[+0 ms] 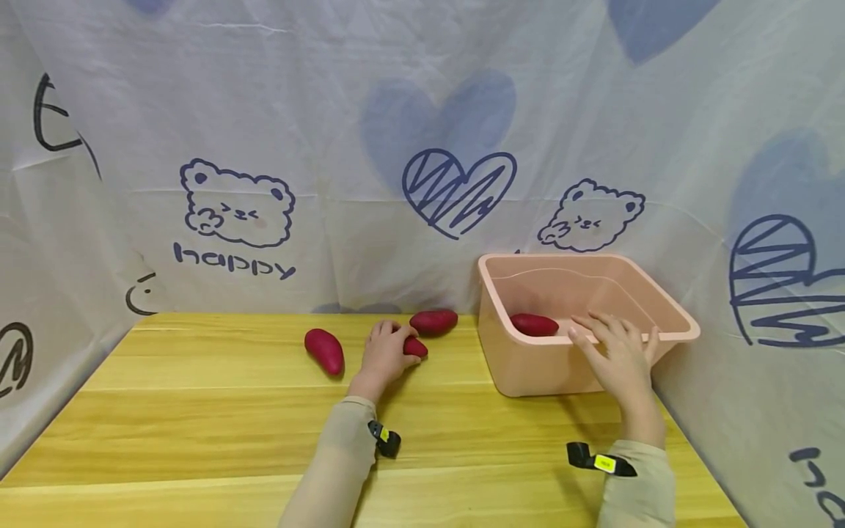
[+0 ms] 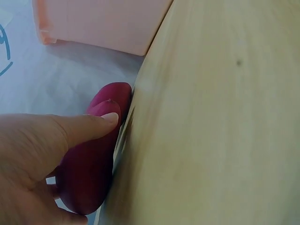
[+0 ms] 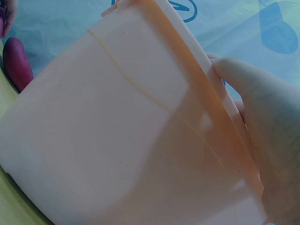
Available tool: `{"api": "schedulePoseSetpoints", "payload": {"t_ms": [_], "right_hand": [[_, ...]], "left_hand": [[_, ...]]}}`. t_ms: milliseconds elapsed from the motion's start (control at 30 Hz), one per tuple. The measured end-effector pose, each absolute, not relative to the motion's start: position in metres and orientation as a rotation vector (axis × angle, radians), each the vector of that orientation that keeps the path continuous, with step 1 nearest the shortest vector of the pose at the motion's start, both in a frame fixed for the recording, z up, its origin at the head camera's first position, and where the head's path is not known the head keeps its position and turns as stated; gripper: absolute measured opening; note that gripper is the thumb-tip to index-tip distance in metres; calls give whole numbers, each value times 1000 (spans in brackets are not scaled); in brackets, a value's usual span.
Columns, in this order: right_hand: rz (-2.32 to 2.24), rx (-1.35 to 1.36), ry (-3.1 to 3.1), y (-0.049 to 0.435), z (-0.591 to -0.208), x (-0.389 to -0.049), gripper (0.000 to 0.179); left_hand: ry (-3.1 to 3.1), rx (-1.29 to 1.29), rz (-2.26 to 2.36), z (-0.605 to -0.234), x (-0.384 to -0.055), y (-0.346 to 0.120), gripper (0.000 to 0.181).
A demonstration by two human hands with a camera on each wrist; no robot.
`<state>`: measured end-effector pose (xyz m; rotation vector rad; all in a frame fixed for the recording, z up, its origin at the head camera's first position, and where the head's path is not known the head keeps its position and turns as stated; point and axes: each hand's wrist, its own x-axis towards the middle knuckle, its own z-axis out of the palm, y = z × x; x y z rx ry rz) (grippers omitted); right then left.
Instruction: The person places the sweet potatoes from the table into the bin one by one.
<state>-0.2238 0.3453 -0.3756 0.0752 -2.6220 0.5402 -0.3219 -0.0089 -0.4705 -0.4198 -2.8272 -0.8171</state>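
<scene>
Near the back of the table, my left hand [image 1: 385, 357] grips a dark red sweet potato [image 1: 415, 347]. The left wrist view shows my thumb along the side of this sweet potato [image 2: 86, 176], which lies low against the wood. Just behind it rests a second sweet potato [image 1: 433, 322], and a third sweet potato [image 1: 324, 352] lies to the left. My right hand [image 1: 617, 352] reaches over the front rim of a pink plastic bin [image 1: 548, 367], its fingers spread and its thumb at the rim. One more sweet potato [image 1: 534, 325] is inside the bin, on its left side.
The bin stands at the back right of the wooden table [image 1: 218, 433]. A white cloth [image 1: 337, 95] with printed hearts and bears hangs behind the table and along both sides.
</scene>
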Motion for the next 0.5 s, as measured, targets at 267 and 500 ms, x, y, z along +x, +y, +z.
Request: {"api": "schedulePoseSetpoints", "payload": {"t_ms": [267, 500], "right_hand": [[550, 82, -2615, 345, -376, -223, 49], [555, 80, -2622, 345, -375, -223, 51]], "left_hand": [[-2822, -425, -851, -470, -321, -9, 36], [-2790, -430, -859, -468, -323, -9, 38]]}}
